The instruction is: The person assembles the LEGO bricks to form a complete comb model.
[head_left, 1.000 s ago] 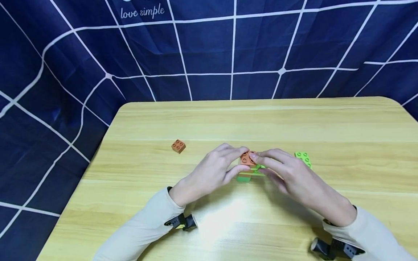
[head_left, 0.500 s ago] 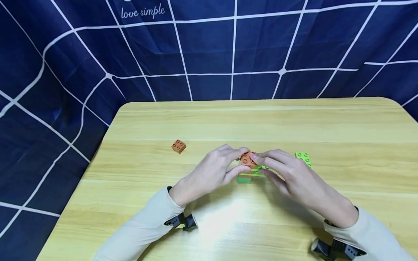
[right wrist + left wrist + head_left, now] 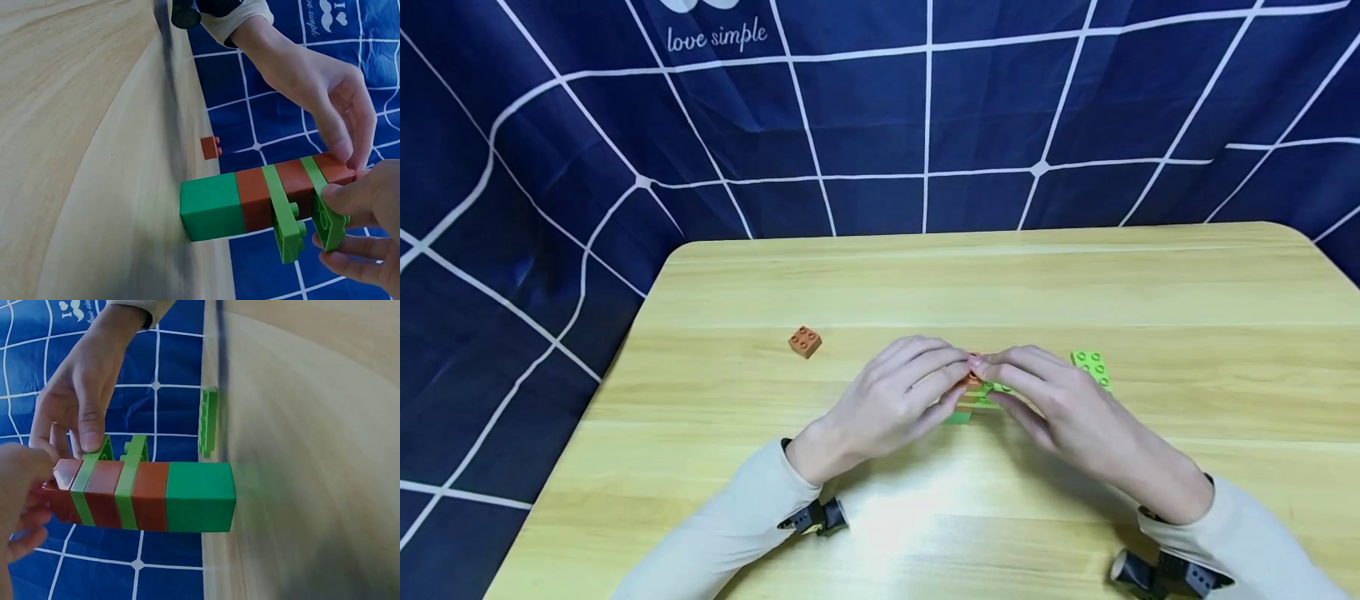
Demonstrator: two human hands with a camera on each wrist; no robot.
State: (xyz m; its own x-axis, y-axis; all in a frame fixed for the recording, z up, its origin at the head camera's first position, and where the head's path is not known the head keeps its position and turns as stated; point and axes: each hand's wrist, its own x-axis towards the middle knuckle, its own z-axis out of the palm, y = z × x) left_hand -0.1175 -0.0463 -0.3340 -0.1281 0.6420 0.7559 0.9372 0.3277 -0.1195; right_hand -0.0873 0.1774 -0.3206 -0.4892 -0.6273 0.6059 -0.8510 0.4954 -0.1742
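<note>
A tower of toy building bricks (image 3: 962,403) stands upright on the table between both hands. Its base is a dark green block (image 3: 211,214); brown bricks alternate above it with a lower light green plate (image 3: 284,222) and an upper light green plate (image 3: 320,209), both jutting toward the right. My left hand (image 3: 891,396) holds the top brown brick (image 3: 60,505) from the left, thumb on the near side. From the right, my right hand (image 3: 1067,400) grips the tower's top, index fingertip over the top brick and thumb by the upper plate. Fingers hide most of the top studs.
A loose brown brick (image 3: 805,342) lies on the wooden table (image 3: 715,392) to the left. Behind the right hand lies a light green studded plate (image 3: 1092,367), partly covered. A dark blue gridded cloth (image 3: 880,117) hangs behind the table.
My left fingers have come closer together and moved over the top brick, covering more of it. The right hand keeps nearly the same place. The head view has shifted slightly.
</note>
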